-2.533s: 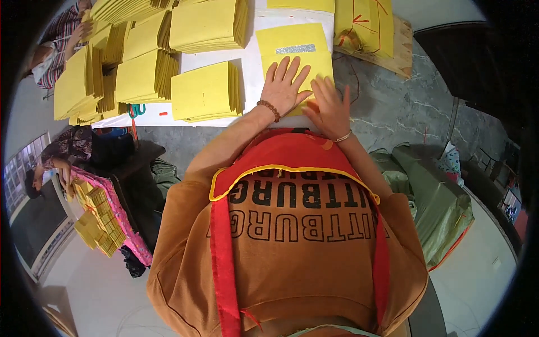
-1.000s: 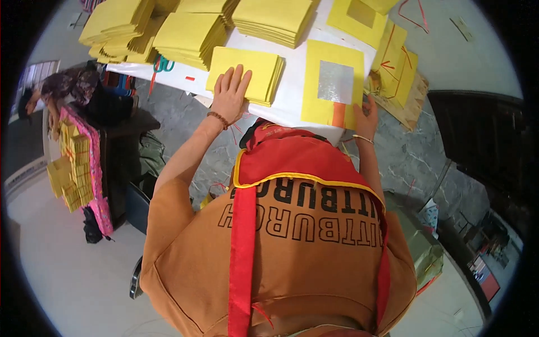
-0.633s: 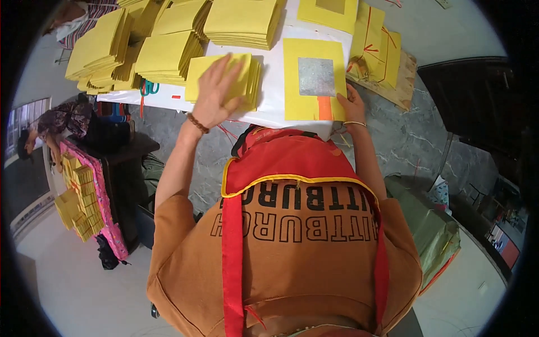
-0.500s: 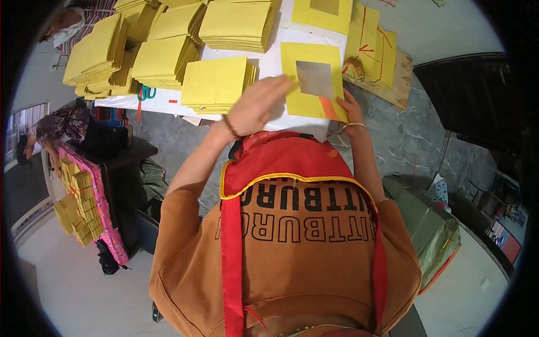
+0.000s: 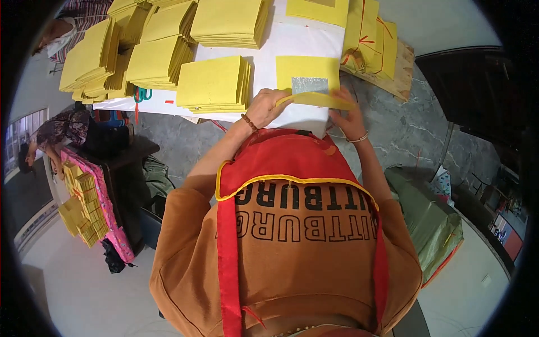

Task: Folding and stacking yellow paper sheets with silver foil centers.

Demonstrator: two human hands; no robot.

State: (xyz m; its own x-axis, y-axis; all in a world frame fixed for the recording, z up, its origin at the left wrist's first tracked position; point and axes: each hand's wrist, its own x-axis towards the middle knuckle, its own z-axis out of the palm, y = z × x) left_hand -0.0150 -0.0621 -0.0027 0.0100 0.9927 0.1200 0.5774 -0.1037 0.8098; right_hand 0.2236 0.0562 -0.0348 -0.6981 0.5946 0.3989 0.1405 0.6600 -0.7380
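Observation:
A yellow paper sheet (image 5: 286, 66) with a silver rectangle (image 5: 310, 85) in its middle lies on the white-covered table in front of me. Its near edge is lifted and curls over toward the far side, covering the lower part of the silver. My left hand (image 5: 266, 109) pinches the left end of that raised edge. At the right end, my right hand (image 5: 350, 119) grips the same edge, its fingers slightly blurred. Left of my left hand stands a stack of folded yellow papers (image 5: 209, 81).
More yellow paper stacks (image 5: 227, 21) fill the table's left and far side. Green-handled scissors (image 5: 144, 94) lie at the near left edge. Tied yellow bundles (image 5: 368, 45) rest on a wooden board at right. Another person (image 5: 62, 126) works over a pink-covered table at far left.
The near edge of the sheet has come up off the table and bends away from me. My left hand has moved down to that edge, and my right hand has shifted slightly nearer.

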